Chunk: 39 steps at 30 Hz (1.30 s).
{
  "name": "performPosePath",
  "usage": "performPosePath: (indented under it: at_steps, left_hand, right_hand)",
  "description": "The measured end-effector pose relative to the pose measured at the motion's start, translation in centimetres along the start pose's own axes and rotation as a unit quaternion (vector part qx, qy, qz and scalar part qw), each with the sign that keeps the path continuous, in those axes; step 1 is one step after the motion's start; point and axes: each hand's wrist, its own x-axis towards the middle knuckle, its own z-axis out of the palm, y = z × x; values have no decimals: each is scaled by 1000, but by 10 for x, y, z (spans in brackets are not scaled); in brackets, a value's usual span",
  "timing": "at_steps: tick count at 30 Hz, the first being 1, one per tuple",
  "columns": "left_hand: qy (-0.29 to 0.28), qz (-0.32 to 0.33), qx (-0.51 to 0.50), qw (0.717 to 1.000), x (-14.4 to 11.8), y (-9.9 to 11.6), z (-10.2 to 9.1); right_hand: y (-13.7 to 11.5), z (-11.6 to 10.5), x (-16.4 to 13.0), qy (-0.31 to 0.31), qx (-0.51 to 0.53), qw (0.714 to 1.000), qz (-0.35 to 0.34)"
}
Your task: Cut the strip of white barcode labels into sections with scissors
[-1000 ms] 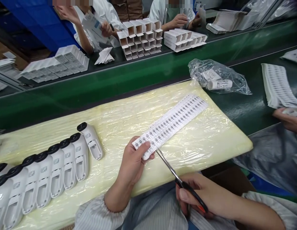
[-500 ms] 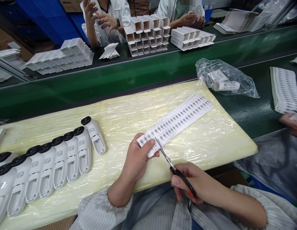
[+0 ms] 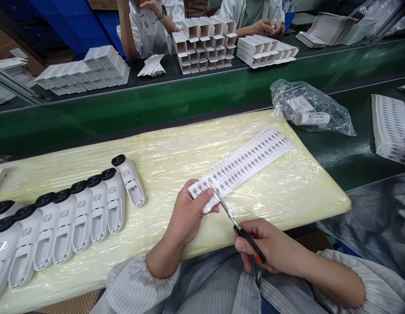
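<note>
Black-handled steel scissors (image 3: 237,227), clamped in the right hand (image 3: 266,245), overlap a long white label strip (image 3: 250,163) pinched in the left hand (image 3: 188,213).

A green barrier (image 3: 195,93) runs behind the plastic-covered yellow worktop (image 3: 166,152), with blue surfaces (image 3: 71,28) beyond.

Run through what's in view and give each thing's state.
Left hand: closed on label sheet.
Right hand: gripping scissors.
Label sheet: pinched at one end.
Scissors: against label sheet, opening unclear.
White devices: lying down, visible compartments uncovered.
Plastic bag: crumpled, items inside.
Central boxes: stacked, facing ends open.
</note>
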Motion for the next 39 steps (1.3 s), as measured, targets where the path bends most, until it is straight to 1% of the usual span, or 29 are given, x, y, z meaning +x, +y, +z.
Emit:
performPosePath:
  at_steps: [3, 8, 13, 17, 20, 22, 24, 26, 28, 31, 33, 35, 37, 39]
  left_hand:
    - [-3, -1, 5, 1000, -1, 1, 1]
    - [-8, -3, 12, 1000, -4, 2, 4]
    - [-9, -5, 9, 1000, -4, 2, 4]
    - [-9, -10, 7, 1000, -2, 3, 2]
    - [-8, -10, 5, 1000, -3, 4, 0]
    - [-12, -6, 3, 1000, -5, 4, 0]
    - [-22, 0, 10, 1000, -11, 2, 1]
    - [-33, 2, 24, 999, -19, -3, 3]
    - [-45, -7, 29, 999, -28, -8, 5]
    - [-63, -48, -26, 997, -38, -13, 6]
    - [-75, -84, -83, 990, -42, -14, 5]
    - [-86, -115, -124, 982, -43, -14, 4]
    - [-92, -128, -155, 975, -41, -14, 3]
    - [-82, -117, -189, 971, -38, -14, 1]
  right_hand:
    - [-4, 0, 0, -1, 7, 1000, 5]
    - [-12, 0, 2, 0, 19, 1000, -11]
    - [-13, -1, 4, 3, 10, 1000, -10]
    - [-12, -3, 5, 11, -12, 999, -32]
    - [-15, -2, 5, 18, -1, 999, -37]
    - [-19, 0, 5, 36, 26, 997, -64]
    - [-24, 3, 5, 74, 55, 988, -127]
    - [-27, 7, 5, 121, 75, 972, -186]
    - [-29, 9, 5, 150, 79, 963, -209]
    - [-30, 10, 4, 146, 74, 965, -204]
    - [-31, 6, 2, 135, 83, 966, -205]
    - [-33, 0, 0, 137, 93, 962, -217]
    - [-33, -7, -2, 144, 95, 959, -227]
    - [-34, -15, -4, 156, 92, 956, -231]
